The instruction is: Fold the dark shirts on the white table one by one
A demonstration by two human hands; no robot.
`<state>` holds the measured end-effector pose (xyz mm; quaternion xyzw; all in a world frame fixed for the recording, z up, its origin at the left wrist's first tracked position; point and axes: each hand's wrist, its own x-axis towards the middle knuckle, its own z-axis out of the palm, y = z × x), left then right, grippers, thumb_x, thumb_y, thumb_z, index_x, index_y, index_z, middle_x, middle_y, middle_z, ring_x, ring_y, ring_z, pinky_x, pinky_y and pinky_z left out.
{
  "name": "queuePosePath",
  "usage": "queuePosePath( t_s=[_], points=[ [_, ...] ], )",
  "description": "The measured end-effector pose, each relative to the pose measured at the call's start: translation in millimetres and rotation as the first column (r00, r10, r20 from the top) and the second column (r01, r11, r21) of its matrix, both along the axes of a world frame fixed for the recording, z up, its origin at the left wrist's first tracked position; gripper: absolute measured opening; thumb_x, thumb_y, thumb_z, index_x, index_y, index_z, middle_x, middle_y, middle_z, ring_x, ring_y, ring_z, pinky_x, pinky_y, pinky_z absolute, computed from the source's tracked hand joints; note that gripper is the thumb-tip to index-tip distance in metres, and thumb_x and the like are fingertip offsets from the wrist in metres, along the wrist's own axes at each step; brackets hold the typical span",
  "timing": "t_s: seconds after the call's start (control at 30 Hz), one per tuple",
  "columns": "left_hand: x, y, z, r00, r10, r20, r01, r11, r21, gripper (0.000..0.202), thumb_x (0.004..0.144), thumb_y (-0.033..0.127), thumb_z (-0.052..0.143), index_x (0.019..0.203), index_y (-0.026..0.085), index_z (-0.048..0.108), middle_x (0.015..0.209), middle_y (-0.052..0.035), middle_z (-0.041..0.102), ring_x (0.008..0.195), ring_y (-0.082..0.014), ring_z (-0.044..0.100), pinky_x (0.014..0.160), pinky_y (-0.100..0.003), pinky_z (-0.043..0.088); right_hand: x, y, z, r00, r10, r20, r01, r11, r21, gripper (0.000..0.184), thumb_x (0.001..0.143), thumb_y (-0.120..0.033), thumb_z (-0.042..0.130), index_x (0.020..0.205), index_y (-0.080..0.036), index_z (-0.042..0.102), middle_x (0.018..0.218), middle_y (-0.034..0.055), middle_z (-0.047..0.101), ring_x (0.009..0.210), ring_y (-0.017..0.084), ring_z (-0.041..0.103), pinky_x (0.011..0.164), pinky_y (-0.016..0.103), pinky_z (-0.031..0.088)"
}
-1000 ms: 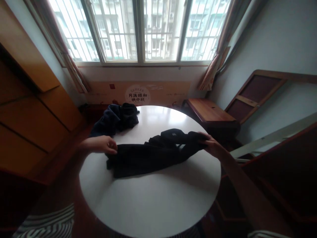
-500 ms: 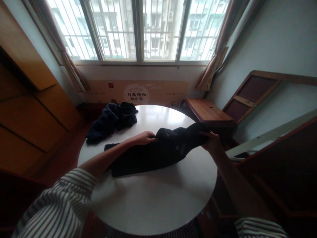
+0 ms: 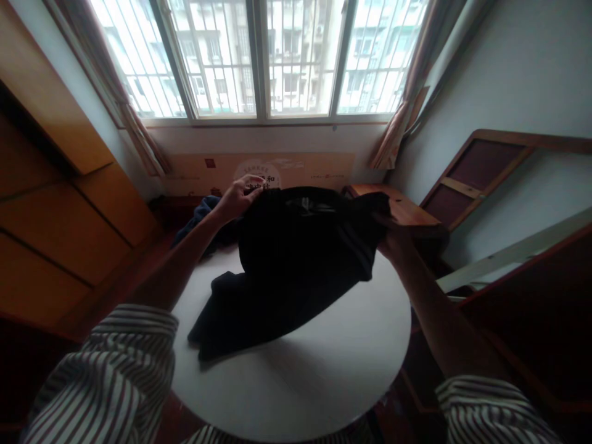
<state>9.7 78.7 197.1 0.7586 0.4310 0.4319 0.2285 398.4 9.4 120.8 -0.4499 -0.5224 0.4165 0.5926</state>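
Black fabric garment: soft, limp, probably light.
Left hand and right hand grasp its 2 upper corners, holding it raised; lower edge drapes onto white round table.

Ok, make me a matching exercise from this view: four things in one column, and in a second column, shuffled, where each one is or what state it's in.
Things:
1. Black garment
2. Left hand
3. Navy garment
4. Right hand

Places and states:
A. Crumpled at the far edge of the round white table, partly hidden
B. Holding the garment's right corner, beside the wooden bench
C. Raised, its lower end resting on the table
D. Holding the garment's top edge at its left end

Pairs: 1-C, 2-D, 3-A, 4-B
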Motion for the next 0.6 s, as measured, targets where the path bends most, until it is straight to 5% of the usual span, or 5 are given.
queuePosePath(
  t_s=[0.07,0.17,0.37,0.47,0.6],
  points=[
    [-6,15,-12.6,0.965,0.257,-0.053,-0.244,0.953,0.179,0.033,0.091,0.033,0.059,0.118,0.015,0.063,0.098,-0.0096,0.071,0.091,-0.0200,0.065,0.084,-0.031,0.050,-11,14,-7.4,0.984,-0.168,0.061,0.171,0.984,-0.049,0.046,0.074,-0.049,0.066,0.113,-0.023,0.063,0.101,0.0083,0.070,0.093,0.026,0.066,0.078,0.043,0.056],
    [-19,17,-54.6,0.918,0.332,-0.216,-0.286,0.933,0.220,0.034,0.092,0.033,0.056,0.117,0.012,0.064,0.105,-0.0138,0.070,0.091,-0.0217,0.066,0.086,-0.033,0.050,-30,12,-34.1,0.884,-0.351,0.309,0.373,0.928,-0.012,0.048,0.070,-0.047,0.072,0.109,-0.019,0.066,0.104,0.0105,0.065,0.092,0.026,0.064,0.080,0.043,0.055],
    [-33,-24,-139.9,0.841,0.063,-0.537,-0.160,0.978,-0.136,0.054,0.077,0.065,0.066,0.101,0.017,0.070,0.087,-0.0107,0.072,0.080,-0.0257,0.067,0.073,-0.032,0.049,-81,-36,-79.8,0.734,-0.011,0.679,-0.108,0.985,0.132,0.033,0.087,-0.048,0.062,0.094,-0.017,0.073,0.090,0.0093,0.065,0.074,0.021,0.063,0.071,0.037,0.054],
    [-30,-43,-146.6,0.756,-0.079,-0.650,-0.078,0.975,-0.210,0.048,0.076,0.069,0.063,0.080,0.022,0.070,0.077,-0.0089,0.069,0.075,-0.0262,0.065,0.068,-0.032,0.045,-102,-43,-82.1,0.654,0.031,0.756,-0.171,0.979,0.108,0.034,0.093,-0.047,0.056,0.096,-0.018,0.074,0.076,0.0057,0.066,0.065,0.019,0.060,0.066,0.032,0.049],
    [-11,-76,-121.0,0.772,-0.222,-0.596,0.123,0.972,-0.202,0.047,0.085,0.061,0.055,0.058,0.022,0.062,0.060,-0.0053,0.060,0.062,-0.0205,0.057,0.065,-0.031,0.041,-118,-36,-80.5,0.614,0.068,0.787,-0.116,0.993,0.004,0.041,0.095,-0.051,0.050,0.119,-0.023,0.068,0.058,-0.0008,0.059,0.055,0.019,0.057,0.058,0.029,0.042]
  ],
)
